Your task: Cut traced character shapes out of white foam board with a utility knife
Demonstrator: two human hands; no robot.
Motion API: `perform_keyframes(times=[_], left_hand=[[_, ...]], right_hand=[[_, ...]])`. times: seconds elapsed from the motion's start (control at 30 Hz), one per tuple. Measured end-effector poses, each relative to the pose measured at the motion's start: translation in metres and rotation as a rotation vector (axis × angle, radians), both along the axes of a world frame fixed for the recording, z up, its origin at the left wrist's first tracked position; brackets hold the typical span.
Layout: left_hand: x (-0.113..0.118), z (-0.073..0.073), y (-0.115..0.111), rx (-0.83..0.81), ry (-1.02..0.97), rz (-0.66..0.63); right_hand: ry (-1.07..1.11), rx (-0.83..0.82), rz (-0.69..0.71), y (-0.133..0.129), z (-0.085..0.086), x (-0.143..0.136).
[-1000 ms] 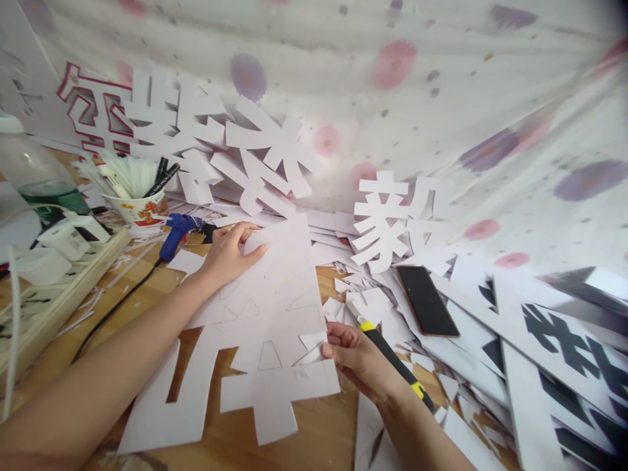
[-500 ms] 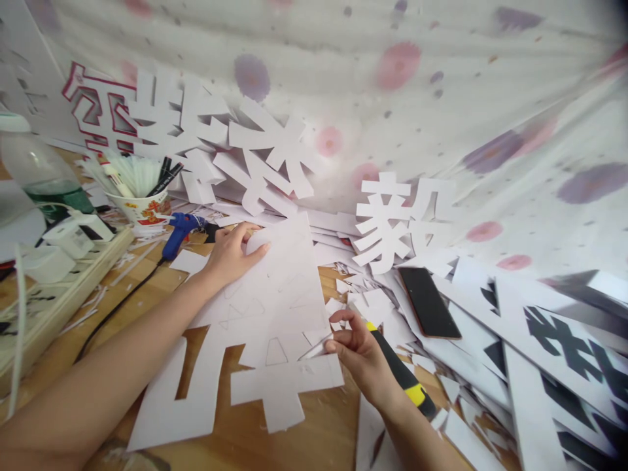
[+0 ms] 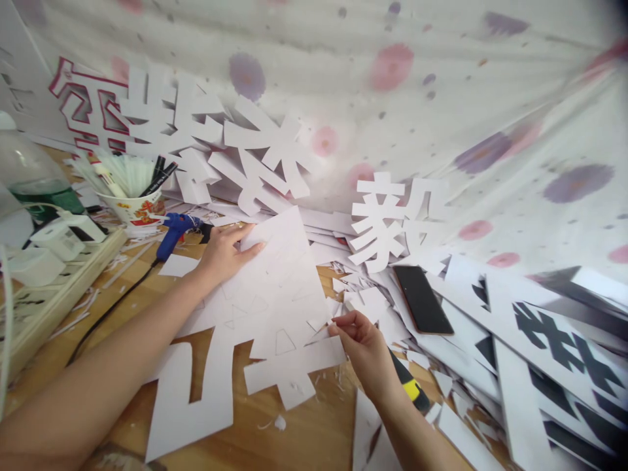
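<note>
A large white cut-out sheet (image 3: 275, 288) with pencil outlines lies over the wooden table, its near end cut into strokes. My left hand (image 3: 230, 252) rests on the sheet's upper left edge, thumb on top and the fingers curled at the edge, gripping it. At the sheet's right edge my right hand (image 3: 356, 333) pinches the small pointed tip of a paper piece beside a cut slit. Under my right wrist lies a black and yellow tool (image 3: 415, 386), partly covered by the hand.
A blue glue gun (image 3: 171, 239), a paper cup of sticks and pens (image 3: 140, 212), and a power strip (image 3: 59, 281) stand left. Right are a phone (image 3: 422, 299), paper scraps and cut sheets (image 3: 510, 366). White paper characters (image 3: 377, 219) lean on the patterned curtain (image 3: 392, 118).
The sheet has turned a little, its near end shifting right and up. My right hand has moved slightly right, uncovering small scraps on the table. The whole view has shifted slightly.
</note>
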State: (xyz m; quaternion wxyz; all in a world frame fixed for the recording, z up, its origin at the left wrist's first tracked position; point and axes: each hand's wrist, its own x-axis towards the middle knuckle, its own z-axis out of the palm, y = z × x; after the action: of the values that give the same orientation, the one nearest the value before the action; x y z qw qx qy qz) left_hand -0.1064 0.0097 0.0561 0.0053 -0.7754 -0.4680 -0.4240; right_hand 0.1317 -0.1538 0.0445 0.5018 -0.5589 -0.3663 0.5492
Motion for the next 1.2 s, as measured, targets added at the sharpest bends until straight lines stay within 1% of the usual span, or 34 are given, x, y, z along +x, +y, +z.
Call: perform_keyframes(times=[0.07,0.1,0.2,0.23,0.3,0.37,0.43,0.5,0.53,0.57,0.63,0.67,0.7,0.73,0.8,0.9,1.03,1.2], left_hand=[[-0.001,-0.001,0.001,0.023,-0.021,-0.019],[-0.001,-0.001,0.000,0.031,-0.035,-0.025],[-0.001,-0.001,-0.003,0.017,-0.048,-0.029],[-0.001,-0.001,-0.003,0.006,-0.043,-0.032],[0.000,-0.001,-0.004,-0.012,-0.031,-0.039],[0.001,-0.001,-0.004,-0.003,-0.047,-0.046],[0.001,0.001,-0.004,0.016,-0.070,-0.036],[0.001,0.003,-0.004,0.029,-0.075,-0.021],[0.001,0.005,-0.005,0.030,-0.066,-0.016],[0.001,0.006,-0.005,0.031,-0.055,-0.014],[0.001,0.009,-0.006,0.034,-0.033,-0.014],[0.001,0.010,-0.006,0.036,-0.024,-0.012],[0.001,0.010,-0.006,0.038,-0.017,-0.008],[0.001,0.011,-0.007,0.040,-0.013,-0.002],[0.001,0.011,-0.007,0.045,-0.006,0.008],[0.003,0.011,-0.009,0.044,0.020,0.006],[0.007,0.011,-0.011,0.042,0.057,-0.010],[0.009,0.012,-0.013,0.051,0.078,-0.039]], right_hand=[[-0.035,0.035,-0.041,0.001,0.000,0.003],[-0.061,0.067,-0.089,0.002,0.001,0.007],[-0.144,0.175,-0.298,0.004,0.006,0.029],[-0.153,0.172,-0.315,0.005,0.009,0.038],[-0.230,0.136,-0.270,0.006,0.014,0.055],[-0.395,0.087,-0.141,0.006,0.020,0.067],[-0.598,0.075,-0.023,0.005,0.025,0.072],[-0.697,0.106,0.028,0.002,0.031,0.070],[-0.681,0.123,0.081,-0.001,0.033,0.067],[-0.625,0.135,0.166,-0.004,0.036,0.063],[-0.449,0.138,0.420,-0.010,0.040,0.053],[-0.370,0.135,0.505,-0.013,0.041,0.047],[-0.322,0.129,0.529,-0.015,0.042,0.041],[-0.300,0.119,0.506,-0.016,0.041,0.035],[-0.263,0.074,0.379,-0.015,0.039,0.024],[-0.095,0.003,0.233,-0.010,0.033,0.012],[0.094,-0.055,0.183,-0.005,0.026,0.006],[0.172,-0.077,0.194,-0.004,0.024,0.006]])
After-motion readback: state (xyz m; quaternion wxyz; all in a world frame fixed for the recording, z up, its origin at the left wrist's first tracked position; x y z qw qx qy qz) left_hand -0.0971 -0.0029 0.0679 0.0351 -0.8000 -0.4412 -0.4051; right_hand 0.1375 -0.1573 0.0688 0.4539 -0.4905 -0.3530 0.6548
